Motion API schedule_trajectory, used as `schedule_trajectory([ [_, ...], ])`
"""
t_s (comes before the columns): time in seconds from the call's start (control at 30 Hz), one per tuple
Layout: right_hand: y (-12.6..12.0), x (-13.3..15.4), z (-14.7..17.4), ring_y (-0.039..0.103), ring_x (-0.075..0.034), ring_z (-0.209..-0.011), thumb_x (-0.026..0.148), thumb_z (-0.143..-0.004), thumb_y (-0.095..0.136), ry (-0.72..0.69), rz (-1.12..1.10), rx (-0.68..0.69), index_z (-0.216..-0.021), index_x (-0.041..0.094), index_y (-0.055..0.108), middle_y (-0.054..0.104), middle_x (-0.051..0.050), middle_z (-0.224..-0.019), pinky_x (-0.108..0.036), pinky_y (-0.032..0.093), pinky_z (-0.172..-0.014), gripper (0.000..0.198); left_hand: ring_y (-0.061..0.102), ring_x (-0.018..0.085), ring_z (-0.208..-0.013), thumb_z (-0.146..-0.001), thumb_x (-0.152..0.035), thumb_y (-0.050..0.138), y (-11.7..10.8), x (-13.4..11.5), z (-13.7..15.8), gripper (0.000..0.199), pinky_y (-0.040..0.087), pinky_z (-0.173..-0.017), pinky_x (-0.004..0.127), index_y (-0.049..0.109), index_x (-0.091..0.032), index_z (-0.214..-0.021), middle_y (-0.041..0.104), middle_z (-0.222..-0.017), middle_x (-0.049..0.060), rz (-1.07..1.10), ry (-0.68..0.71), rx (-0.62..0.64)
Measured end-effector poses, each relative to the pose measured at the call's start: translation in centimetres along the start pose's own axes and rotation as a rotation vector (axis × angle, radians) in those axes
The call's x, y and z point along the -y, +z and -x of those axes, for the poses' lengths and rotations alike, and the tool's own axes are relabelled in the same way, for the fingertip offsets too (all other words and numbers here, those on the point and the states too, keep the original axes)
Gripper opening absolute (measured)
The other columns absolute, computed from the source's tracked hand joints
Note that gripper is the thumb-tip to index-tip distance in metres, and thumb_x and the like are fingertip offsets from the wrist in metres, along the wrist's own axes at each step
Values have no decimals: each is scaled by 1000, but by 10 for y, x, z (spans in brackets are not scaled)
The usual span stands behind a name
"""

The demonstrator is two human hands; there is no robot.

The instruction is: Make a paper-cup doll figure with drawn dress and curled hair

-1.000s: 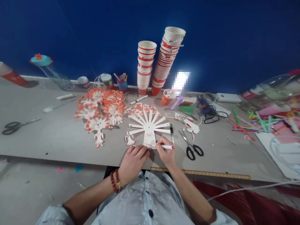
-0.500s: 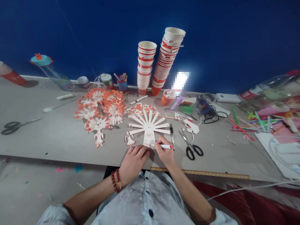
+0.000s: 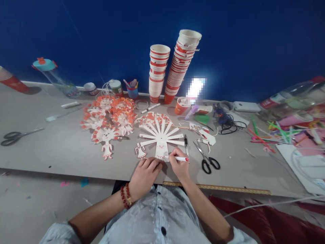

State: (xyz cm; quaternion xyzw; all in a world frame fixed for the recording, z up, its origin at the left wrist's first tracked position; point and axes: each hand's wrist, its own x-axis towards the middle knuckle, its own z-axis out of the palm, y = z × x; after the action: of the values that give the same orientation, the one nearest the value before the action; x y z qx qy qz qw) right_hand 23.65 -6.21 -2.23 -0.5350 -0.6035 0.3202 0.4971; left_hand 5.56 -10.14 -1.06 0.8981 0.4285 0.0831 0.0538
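A white paper cut-out [image 3: 161,138], its strips fanned out like rays, lies flat before me with a dress drawn on its lower part. My right hand [image 3: 179,165] pinches a white marker [image 3: 182,158] with a red end, its tip at the right side of the dress hem. Resting at the cut-out's lower edge, my left hand [image 3: 147,173] has its fingers laid flat on the paper and table. Left of the cut-out is a small paper dress [image 3: 140,150] outlined in red and dark lines. A black pen [image 3: 186,144] lies just right of the strips.
Black-handled scissors [image 3: 207,159] lie to the right, another pair [image 3: 20,136] far left. Finished paper figures [image 3: 107,139] with orange-tipped rays are heaped at left. Tall stacks of paper cups [image 3: 159,74] stand at the back. Coloured straws [image 3: 281,132] and bottles crowd the right.
My right hand and the marker have shifted slightly right along the dress hem, where the red wavy line looks longer. My left hand has stayed in place.
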Motion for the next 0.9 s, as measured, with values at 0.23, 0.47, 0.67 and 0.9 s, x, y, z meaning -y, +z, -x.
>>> schedule_trajectory([
  [0.23,0,1,-1,36,-11,-51,12,-77,49,-2,6,-9,-60,21,44,39,6,-54,-24,29,-50,19,46,24,-118,-95,-21,51,2,0,0,35,40,-99,43,51,-20,-130,55,-126,7,-1,-2,-4],
  [0.47,-2,3,0,36,-12,-52,14,-79,48,8,18,-1,-60,22,42,38,6,-54,-26,29,-51,21,46,24,-118,-95,-20,50,-2,0,0,37,38,-102,43,50,-20,-132,55,-127,7,3,0,5],
  [0.67,0,3,1,35,-11,-51,16,-78,49,23,9,-7,-59,22,43,38,5,-54,-25,29,-51,21,47,24,-118,-95,-20,50,-2,0,0,36,39,-100,42,50,-20,-131,55,-128,7,-7,-2,9],
  [0.9,-11,1,-6,35,-10,-45,15,-75,50,185,-181,-45,-59,22,44,39,7,-48,-24,29,-46,18,46,24,-119,-95,-20,51,-1,-1,0,44,38,-101,43,44,-19,-138,55,-128,7,-21,-3,14],
])
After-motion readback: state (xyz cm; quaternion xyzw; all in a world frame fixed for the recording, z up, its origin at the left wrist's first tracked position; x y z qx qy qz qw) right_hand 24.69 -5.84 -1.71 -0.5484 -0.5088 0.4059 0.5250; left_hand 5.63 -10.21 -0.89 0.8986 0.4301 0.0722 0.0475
